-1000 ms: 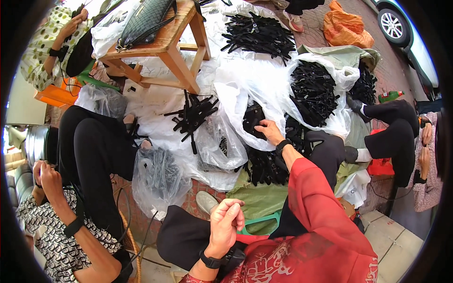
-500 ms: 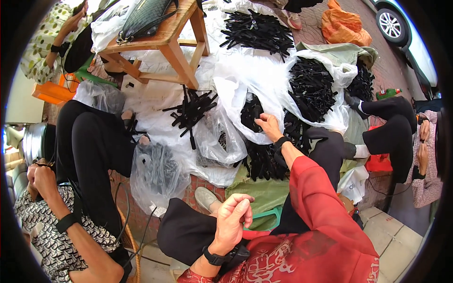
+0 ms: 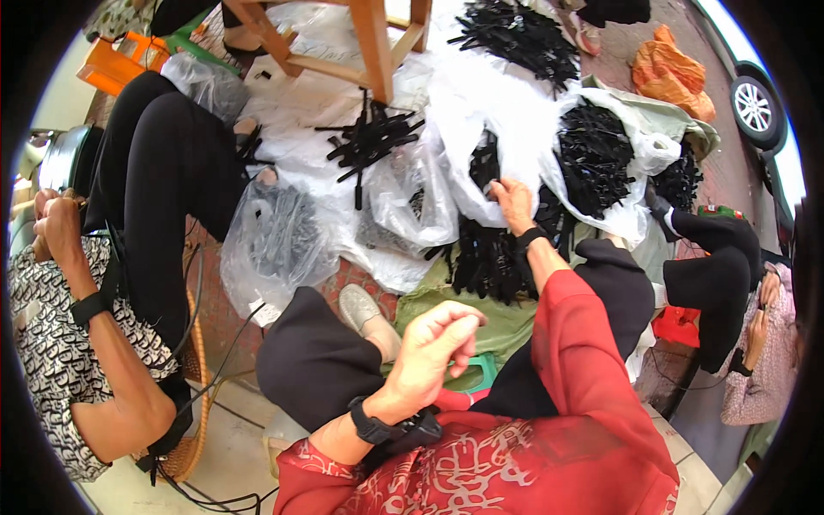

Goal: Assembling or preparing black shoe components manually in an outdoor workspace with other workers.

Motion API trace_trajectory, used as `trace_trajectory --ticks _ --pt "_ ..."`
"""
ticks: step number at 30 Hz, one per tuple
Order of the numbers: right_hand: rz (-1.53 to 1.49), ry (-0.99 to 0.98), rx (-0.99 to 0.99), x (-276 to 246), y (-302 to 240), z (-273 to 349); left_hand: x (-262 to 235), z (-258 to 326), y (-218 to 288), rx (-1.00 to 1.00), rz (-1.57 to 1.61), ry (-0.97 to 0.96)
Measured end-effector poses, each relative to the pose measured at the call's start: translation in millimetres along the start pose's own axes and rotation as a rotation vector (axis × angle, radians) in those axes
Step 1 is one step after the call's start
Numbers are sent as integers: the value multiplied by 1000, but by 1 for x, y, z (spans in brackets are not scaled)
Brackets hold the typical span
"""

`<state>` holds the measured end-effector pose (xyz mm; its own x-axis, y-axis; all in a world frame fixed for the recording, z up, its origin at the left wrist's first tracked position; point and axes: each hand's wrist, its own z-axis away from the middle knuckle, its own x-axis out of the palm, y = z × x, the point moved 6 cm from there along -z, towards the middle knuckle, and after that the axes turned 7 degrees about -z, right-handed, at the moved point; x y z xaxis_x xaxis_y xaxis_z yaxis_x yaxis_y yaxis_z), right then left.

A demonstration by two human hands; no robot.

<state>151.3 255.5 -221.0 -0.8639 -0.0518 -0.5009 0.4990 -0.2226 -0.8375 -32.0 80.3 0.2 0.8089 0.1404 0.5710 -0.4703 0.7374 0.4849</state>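
One white sheet (image 3: 390, 270) spreads beneath the white bag (image 3: 460, 176), whose mouth is open; the film looks thin and slippery, so a bunched fold of the rim would probably give a surer hold than the flat wall. Just left of the white bag slumps a clear bag (image 3: 433, 219), likely as limp. On the near side of the white bag lies a tangled heap of black straps (image 3: 487, 266). The right hand (image 3: 515, 204) is at the white bag's near rim, fingers bent toward the black pieces (image 3: 486, 159) inside; whether they pinch a piece or only film, I cannot tell. The left hand (image 3: 432, 356) is curled on the white bag's near side, well apart from it; I cannot tell whether it holds anything. Singly, the pieces seem light, flexible and hardly fragile, apt to snag on neighbours, and best taken near a free end
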Motion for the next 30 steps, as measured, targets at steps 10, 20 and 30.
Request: trace_trajectory --ticks 10,20,30 --pt "-972 14 90 -50 -77 38 12 -30 -9 248 42 -149" --pt "-1736 -284 208 -103 -139 126 38 -19 -38 205 -168 -95" --pt "-1542 -336 143 -150 -148 203 68 -17 -47 161 -201 -152"
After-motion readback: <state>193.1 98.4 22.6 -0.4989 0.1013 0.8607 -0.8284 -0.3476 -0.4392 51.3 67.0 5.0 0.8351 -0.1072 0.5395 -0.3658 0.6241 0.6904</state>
